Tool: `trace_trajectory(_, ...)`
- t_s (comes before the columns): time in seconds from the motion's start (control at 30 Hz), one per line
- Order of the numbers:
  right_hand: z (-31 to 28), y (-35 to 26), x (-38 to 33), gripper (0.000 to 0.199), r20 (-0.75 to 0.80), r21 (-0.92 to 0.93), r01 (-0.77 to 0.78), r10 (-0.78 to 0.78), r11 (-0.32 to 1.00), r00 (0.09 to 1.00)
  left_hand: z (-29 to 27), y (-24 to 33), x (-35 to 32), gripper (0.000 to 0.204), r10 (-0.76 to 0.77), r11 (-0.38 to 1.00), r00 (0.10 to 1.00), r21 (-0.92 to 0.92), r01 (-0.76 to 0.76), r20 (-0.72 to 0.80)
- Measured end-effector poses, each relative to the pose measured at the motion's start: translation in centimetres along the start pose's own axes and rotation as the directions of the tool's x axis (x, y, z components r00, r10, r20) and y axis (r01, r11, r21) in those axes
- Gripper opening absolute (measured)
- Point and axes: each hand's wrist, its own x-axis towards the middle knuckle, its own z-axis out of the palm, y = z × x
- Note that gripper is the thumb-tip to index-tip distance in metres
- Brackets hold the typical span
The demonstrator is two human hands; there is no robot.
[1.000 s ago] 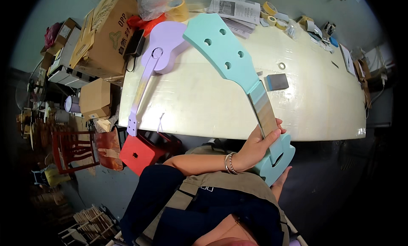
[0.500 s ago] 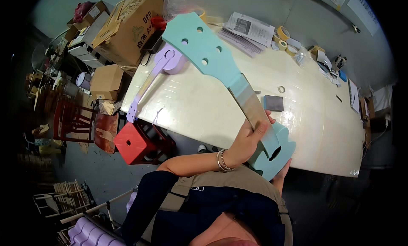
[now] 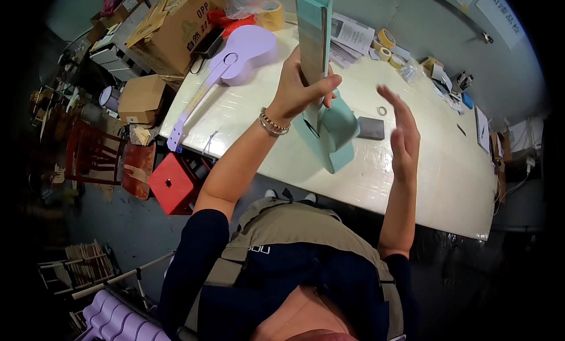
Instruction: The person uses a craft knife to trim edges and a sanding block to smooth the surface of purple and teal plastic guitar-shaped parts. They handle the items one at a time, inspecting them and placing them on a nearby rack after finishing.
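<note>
Cluttered workshop, pale bench [image 3: 247, 129]. Head view: the teal guitar [image 3: 326, 126], flat along the bench a second ago, now stands on end, body on the bench, so its side faces the person. Left hand [image 3: 297, 90]: grip closed around the neck, arm raised. Right hand [image 3: 403, 135]: open, fingers spread, just beside the body, not touching.

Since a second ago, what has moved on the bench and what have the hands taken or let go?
The left hand has tipped the teal ukulele from lying flat across the table to standing on its body, neck gripped. The right hand, earlier under the body, has let go and is open beside it. The purple ukulele, grey block and tape rolls lie as before.
</note>
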Motion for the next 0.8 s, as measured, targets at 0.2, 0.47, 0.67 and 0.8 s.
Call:
trace_trajectory(0.2,5.6,-3.6,9.9,0.06,0.186,0.264,0.087,-0.139,0.961,0.973,-0.1,-2.2,-0.6,0.075,0.044,0.965,0.998,-0.262,-0.029,0.055)
trace_trajectory(0.47,8.3,-3.8,10.8,0.033,0.148,0.415,-0.031,-0.034,0.909,0.988,-1.6,0.4,-4.1,0.021,0.554,0.769,0.801,0.509,-0.387,-0.227)
trace_trajectory(0.67,8.4,-4.3,11.1,0.047,0.054,0.286,-0.071,0.058,0.956,0.997,-0.9,1.4,-4.4,0.027,0.487,0.76,0.856,0.567,-0.317,-0.175)
trace_trajectory(0.8,9.1,-5.9,10.9,0.046,0.023,0.267,-0.12,0.118,0.956,0.993,-1.0,1.8,-4.5,0.026,0.379,0.843,0.904,0.477,-0.249,-0.199)
